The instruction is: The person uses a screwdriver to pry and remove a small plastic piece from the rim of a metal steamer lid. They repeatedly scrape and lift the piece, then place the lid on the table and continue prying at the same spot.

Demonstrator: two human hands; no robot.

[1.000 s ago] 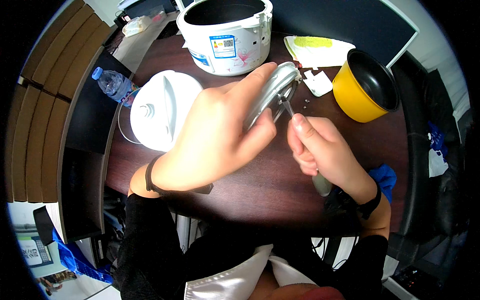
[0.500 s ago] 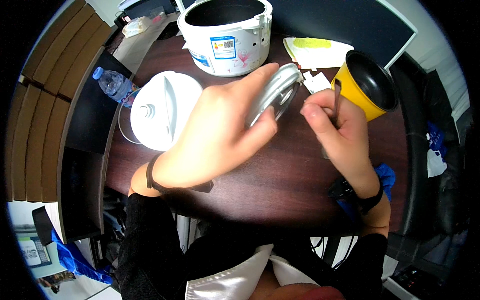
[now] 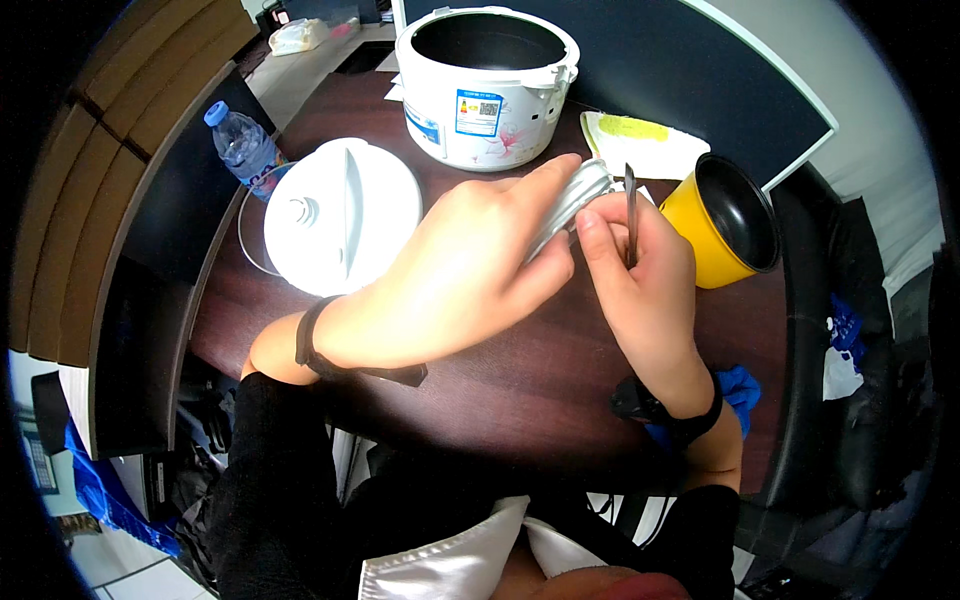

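My left hand (image 3: 470, 250) is closed round a pale, round lid-like piece (image 3: 575, 205) with a thick rim, held up tilted over the table. Most of that piece is hidden by my fingers. My right hand (image 3: 640, 260) is closed on a slim metal handle (image 3: 631, 205), whose other end is out of sight. The right thumb and fingertips are at the piece's rim; whether they touch it is hard to tell. Behind my hands stands a white rice cooker (image 3: 490, 110), open at the top. Left of my left hand rests its round white lid (image 3: 385, 215).
A yellow pot (image 3: 707, 235) with a black inside sits tilted at the right. Behind it lies a white and green cloth (image 3: 650, 145). A water bottle (image 3: 245, 150) is at the left, by a shelf. Blue cloth (image 3: 740, 390) lies near my right wrist.
My right hand has moved left, up to the piece in my left hand. That piece is now seen more edge-on. The whole view has shifted slightly.
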